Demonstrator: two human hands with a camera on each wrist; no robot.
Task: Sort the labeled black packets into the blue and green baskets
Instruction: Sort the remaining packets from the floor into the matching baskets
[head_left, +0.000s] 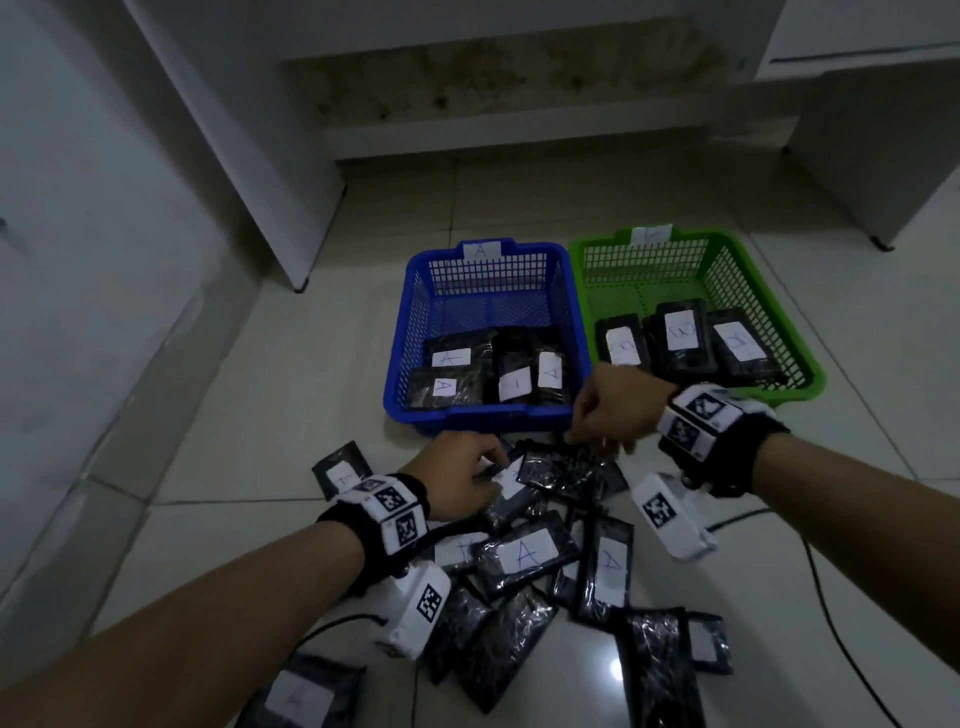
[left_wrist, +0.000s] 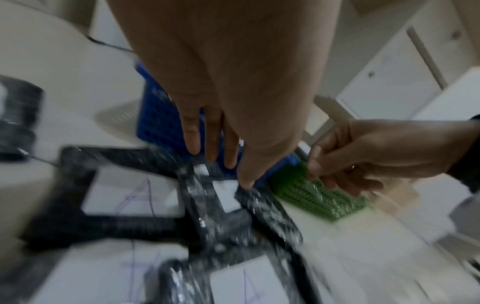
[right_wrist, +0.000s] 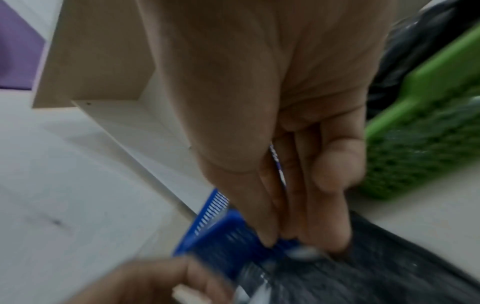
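Note:
A blue basket (head_left: 571, 322) tagged "A" holds several black packets; beside it, the green basket (head_left: 737, 291) holds three. Many black packets with white labels lie piled on the floor in front, one marked "A" (head_left: 527, 553). My left hand (head_left: 467, 480) reaches into the pile, and in the left wrist view its fingers (left_wrist: 213, 144) are straight with the thumb tip touching a packet (left_wrist: 265, 207). My right hand (head_left: 605, 415) hangs over the pile's far edge, fingertips (right_wrist: 309, 236) at the rim of a black packet (right_wrist: 389, 277). Blur hides whether it grips.
White cabinets stand behind the baskets and a cabinet leg (head_left: 300, 285) stands to the left. A black cable (head_left: 831, 623) runs over the tiles at the right. A wall rises along the left side. Bare tile lies left of the blue basket.

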